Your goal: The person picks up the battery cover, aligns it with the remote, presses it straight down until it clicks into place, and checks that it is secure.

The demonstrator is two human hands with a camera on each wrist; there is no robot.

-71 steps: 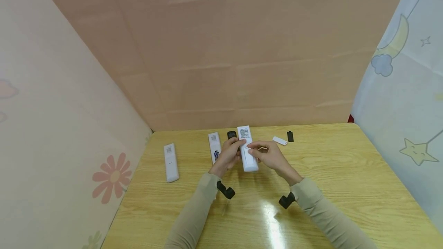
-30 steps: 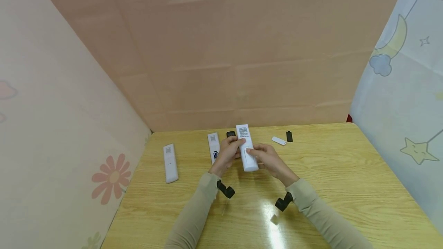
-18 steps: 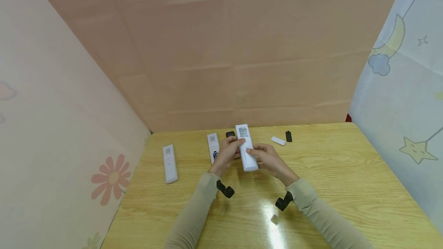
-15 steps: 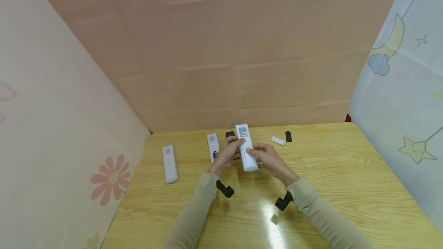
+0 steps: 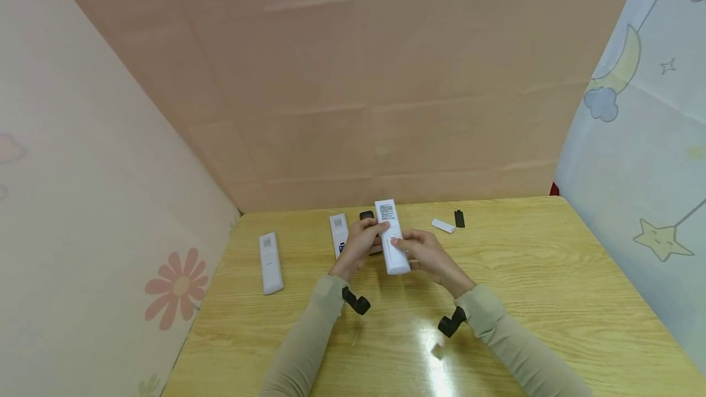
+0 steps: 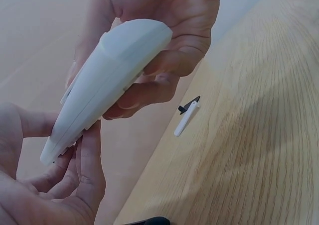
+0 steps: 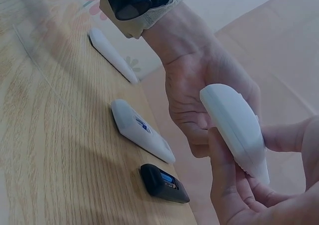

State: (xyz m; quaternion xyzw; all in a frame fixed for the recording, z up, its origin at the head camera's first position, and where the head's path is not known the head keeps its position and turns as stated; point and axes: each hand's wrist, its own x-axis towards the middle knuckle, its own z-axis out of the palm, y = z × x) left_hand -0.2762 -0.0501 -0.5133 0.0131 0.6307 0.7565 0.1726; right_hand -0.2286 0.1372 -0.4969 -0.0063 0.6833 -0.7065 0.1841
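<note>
The left hand (image 5: pixel 358 246) and right hand (image 5: pixel 431 255) are gripping one white remote (image 5: pixel 394 231) above the counter (image 5: pixel 551 287), fingers bending round it. Only the right wrist view is showing batteries (image 7: pixel 168 178) in the one black remote (image 7: pixel 160 190); from the head, the left hand is partly hiding it. Two other white remotes (image 5: pixel 271 265) and two covers (image 5: pixel 443 225) are lying around.

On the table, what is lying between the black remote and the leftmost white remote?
Another white remote, with a blue battery showing, lies between the black remote and the leftmost white remote; the right wrist view shows it clearly.
</note>
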